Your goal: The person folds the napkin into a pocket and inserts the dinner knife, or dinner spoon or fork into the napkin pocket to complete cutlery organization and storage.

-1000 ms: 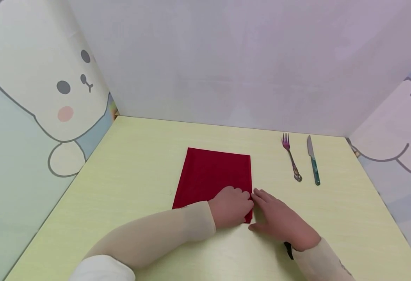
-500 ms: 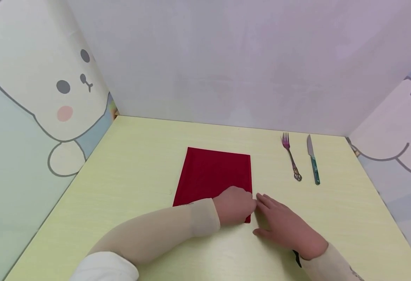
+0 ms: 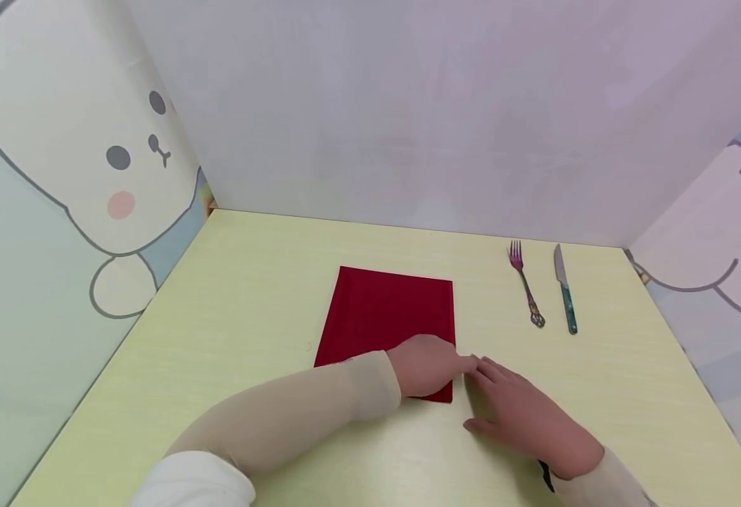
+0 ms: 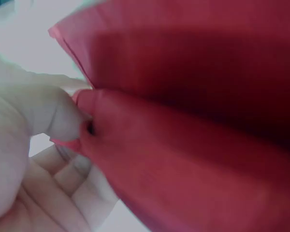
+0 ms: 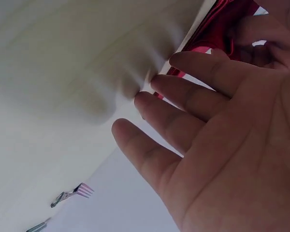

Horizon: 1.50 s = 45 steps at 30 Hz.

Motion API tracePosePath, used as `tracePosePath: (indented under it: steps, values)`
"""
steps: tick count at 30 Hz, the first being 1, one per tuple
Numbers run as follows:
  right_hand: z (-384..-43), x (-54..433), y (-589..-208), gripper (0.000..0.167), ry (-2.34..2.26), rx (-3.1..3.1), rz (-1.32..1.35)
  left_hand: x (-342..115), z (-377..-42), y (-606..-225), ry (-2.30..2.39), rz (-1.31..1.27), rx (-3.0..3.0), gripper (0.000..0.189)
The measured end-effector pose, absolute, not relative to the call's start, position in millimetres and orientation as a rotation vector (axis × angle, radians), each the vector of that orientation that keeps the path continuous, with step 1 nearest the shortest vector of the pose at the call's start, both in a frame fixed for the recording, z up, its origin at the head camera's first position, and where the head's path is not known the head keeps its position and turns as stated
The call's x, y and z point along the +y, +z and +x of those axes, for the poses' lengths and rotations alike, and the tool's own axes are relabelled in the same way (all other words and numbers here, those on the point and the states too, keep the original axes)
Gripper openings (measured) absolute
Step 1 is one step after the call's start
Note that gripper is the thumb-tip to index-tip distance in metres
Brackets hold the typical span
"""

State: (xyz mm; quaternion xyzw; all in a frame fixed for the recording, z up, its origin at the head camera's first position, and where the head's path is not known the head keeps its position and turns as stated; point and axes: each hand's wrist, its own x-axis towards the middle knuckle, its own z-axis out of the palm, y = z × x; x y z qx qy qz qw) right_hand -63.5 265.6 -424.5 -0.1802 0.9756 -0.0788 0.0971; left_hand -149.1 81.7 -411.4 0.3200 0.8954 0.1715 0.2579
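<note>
A folded red cloth (image 3: 388,310) lies flat near the middle of the table. My left hand (image 3: 426,367) reaches across its lower right part, the back of the hand facing up. In the left wrist view the thumb (image 4: 53,111) and curled fingers pinch the edge of the layered cloth (image 4: 183,145), whose upper layers gape apart. My right hand (image 3: 528,419) is beside the cloth's right edge, fingers extended and its fingertips close to the left hand. The right wrist view shows its palm (image 5: 227,140) with nothing held and the red cloth edge (image 5: 208,36) beyond the fingers.
At the right back of the pale yellow table (image 3: 243,282) lie a fork (image 3: 525,282) with an ornate handle and a green-handled knife (image 3: 565,289), side by side. A plain grey-white wall (image 3: 383,127) rises behind the table, and cartoon-printed walls (image 3: 53,282) flank it.
My left hand has shifted slightly to the right along the cloth's edge, its thumb now pointing past it. My right hand has moved slightly right and toward the front. The cloth stays in place.
</note>
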Motion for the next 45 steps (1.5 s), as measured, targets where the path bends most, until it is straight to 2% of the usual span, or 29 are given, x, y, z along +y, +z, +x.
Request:
tracePosePath:
  steps: [2, 5, 9, 13, 17, 22, 29, 32, 39, 45]
  values:
    - [-61.2, 263.8, -425.8, 0.089, -0.236, 2.888, -0.543, 79.2, -152.9, -409.6, 0.625, 0.715, 2.393, 0.033]
    - [-57.3, 258.5, -426.0, 0.09, -0.225, 2.898, -0.618, 75.6, -157.6, -408.3, 0.655, 0.741, 2.378, 0.03]
    - [-51.4, 251.1, -422.2, 0.09, -0.207, 2.908, -0.724, 73.2, -164.7, -410.1, 0.464, 1.095, 2.403, 0.015]
    - [-47.5, 245.9, -420.4, 0.085, -0.179, 2.869, -0.712, 76.5, -171.7, -417.8, 0.164, 1.363, 2.455, 0.014]
    - [-44.3, 244.0, -421.3, 0.082, -0.156, 2.83, -0.703, 81.4, -173.9, -421.1, 0.083, 1.288, 2.486, 0.012]
    - [-42.6, 245.7, -424.0, 0.09, -0.103, 2.796, -0.82, 80.0, -174.9, -420.3, 0.126, 1.256, 2.507, 0.008]
    - [-50.5, 249.9, -425.3, 0.087, -0.052, 2.826, -0.951, 77.1, -181.1, -414.7, 0.242, 1.109, 2.519, 0.025]
    - [-55.6, 250.2, -426.8, 0.085, -0.059, 2.841, -0.977, 75.7, -184.2, -411.5, 0.241, 1.068, 2.523, 0.023]
    - [-65.4, 249.9, -432.3, 0.079, -0.087, 2.818, -1.01, 69.8, -190.1, -404.9, 0.248, 0.968, 2.58, 0.007]
    - [-64.9, 249.2, -434.4, 0.078, -0.119, 2.792, -1.054, 64.3, -198.1, -405.4, 0.231, 0.937, 2.619, 0.008]
